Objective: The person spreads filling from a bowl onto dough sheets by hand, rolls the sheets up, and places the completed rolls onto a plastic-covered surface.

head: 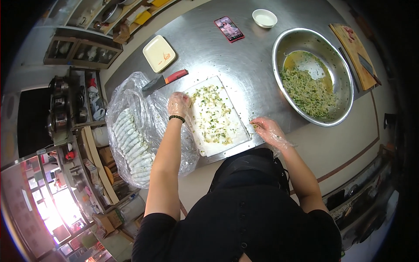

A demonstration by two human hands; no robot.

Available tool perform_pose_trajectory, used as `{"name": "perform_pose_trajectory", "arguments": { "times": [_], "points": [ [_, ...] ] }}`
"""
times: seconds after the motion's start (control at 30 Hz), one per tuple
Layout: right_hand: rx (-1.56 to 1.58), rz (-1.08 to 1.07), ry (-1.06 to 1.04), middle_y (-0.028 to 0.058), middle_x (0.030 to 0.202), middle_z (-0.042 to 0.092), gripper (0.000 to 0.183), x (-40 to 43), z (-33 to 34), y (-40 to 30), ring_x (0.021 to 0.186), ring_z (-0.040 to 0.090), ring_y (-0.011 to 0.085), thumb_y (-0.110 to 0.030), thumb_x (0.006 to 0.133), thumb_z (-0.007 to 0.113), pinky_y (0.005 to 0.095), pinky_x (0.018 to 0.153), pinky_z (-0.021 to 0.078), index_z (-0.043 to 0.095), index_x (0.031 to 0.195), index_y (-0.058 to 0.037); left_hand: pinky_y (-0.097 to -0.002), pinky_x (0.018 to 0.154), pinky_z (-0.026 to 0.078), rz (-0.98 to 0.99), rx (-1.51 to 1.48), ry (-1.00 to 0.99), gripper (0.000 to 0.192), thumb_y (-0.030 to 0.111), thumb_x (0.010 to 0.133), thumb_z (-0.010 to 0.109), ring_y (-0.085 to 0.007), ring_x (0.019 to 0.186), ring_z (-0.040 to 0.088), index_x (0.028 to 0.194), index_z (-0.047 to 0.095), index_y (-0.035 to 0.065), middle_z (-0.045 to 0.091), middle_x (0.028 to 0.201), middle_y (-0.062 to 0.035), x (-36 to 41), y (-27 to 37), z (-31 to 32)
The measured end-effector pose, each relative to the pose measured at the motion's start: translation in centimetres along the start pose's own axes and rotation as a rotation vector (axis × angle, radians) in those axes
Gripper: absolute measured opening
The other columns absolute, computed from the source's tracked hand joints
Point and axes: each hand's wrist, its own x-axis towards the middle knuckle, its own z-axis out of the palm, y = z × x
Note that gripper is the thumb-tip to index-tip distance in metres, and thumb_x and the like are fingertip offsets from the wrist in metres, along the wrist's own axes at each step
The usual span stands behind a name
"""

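White rectangular wrapper sheets (214, 122), strewn with chopped greens and pale shreds, lie in front of me on the steel table. My left hand (179, 103), in a clear plastic glove, is at the sheets' left edge with its fingers curled; whether it grips anything is hidden. To the right of the sheets, my gloved right hand (266, 129) has its fingertips drawn together, with bits of green filling at them. A large steel bowl (278, 73) at the right holds shredded filling (307, 91) and some liquid. Left of my left forearm, filled white rolls (131, 147) lie in a row on clear plastic.
A cleaver (165, 82) with a red handle lies beyond my left hand, near a cream square plate (159, 54). Farther back are a phone (229, 29) and a white bowl (264, 18). A cutting board (355, 55) bearing a knife (366, 65) stands beyond the steel bowl.
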Motion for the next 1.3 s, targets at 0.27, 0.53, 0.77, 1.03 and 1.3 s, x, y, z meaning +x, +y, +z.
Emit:
{"name": "perform_pose_trajectory", "arguments": {
  "times": [0.27, 0.53, 0.77, 1.03, 1.3],
  "points": [
    [-0.109, -0.069, 0.017, 0.0151, 0.095, 0.065, 0.028, 0.7, 0.0, -0.8, 0.082, 0.062, 0.0203, -0.007, 0.085, 0.055, 0.0309, 0.075, 0.0483, 0.062, 0.111, 0.0017, -0.0401, 0.080, 0.051, -0.181, -0.179, 0.112, 0.019, 0.018, 0.083, 0.059, -0.0327, 0.089, 0.064, 0.097, 0.071, 0.0094, 0.066, 0.100, -0.0152, 0.6, -0.9, 0.6],
    [-0.106, -0.017, -0.097, 0.0157, 0.098, 0.067, 0.028, 0.0, 1.1, -0.6, 0.090, 0.064, 0.0275, -0.016, 0.085, 0.059, 0.0354, 0.081, 0.0501, 0.063, 0.110, -0.0034, -0.0383, 0.084, 0.050, 0.221, -0.048, -0.200, 0.022, 0.022, 0.087, 0.058, -0.0299, 0.099, 0.060, 0.105, 0.068, 0.0140, 0.064, 0.110, -0.0126, 5.0, 9.3, 0.5],
    [-0.065, -0.038, -0.101, 0.0135, 0.092, 0.066, 0.028, -0.5, 2.2, 0.2, 0.083, 0.063, 0.0261, -0.020, 0.086, 0.060, 0.0369, 0.075, 0.0491, 0.063, 0.109, -0.0038, -0.0394, 0.081, 0.050, 0.354, 0.082, -0.308, 0.028, 0.028, 0.089, 0.054, -0.0342, 0.093, 0.063, 0.104, 0.066, 0.0071, 0.064, 0.103, -0.0169, 5.8, 10.6, 1.3],
    [-0.101, -0.114, -0.083, 0.0127, 0.089, 0.065, 0.026, -0.3, 2.8, 0.2, 0.081, 0.062, 0.0265, -0.021, 0.086, 0.059, 0.0364, 0.073, 0.0485, 0.063, 0.108, -0.0058, -0.0397, 0.082, 0.050, 0.415, 0.212, -0.332, 0.020, 0.017, 0.088, 0.052, -0.0318, 0.097, 0.061, 0.099, 0.067, 0.0119, 0.064, 0.103, -0.0140, 7.6, 10.2, 1.6],
    [-0.154, -0.094, -0.144, 0.0132, 0.088, 0.065, 0.028, 0.7, 3.4, -1.3, 0.082, 0.062, 0.0297, -0.020, 0.084, 0.057, 0.0398, 0.074, 0.0481, 0.063, 0.108, -0.0074, -0.0388, 0.091, 0.047, 0.368, 0.170, -0.451, 0.023, 0.019, 0.086, 0.056, -0.0300, 0.106, 0.057, 0.105, 0.067, 0.0114, 0.063, 0.108, -0.0139, 9.2, 10.4, 1.3]
  ]
}}
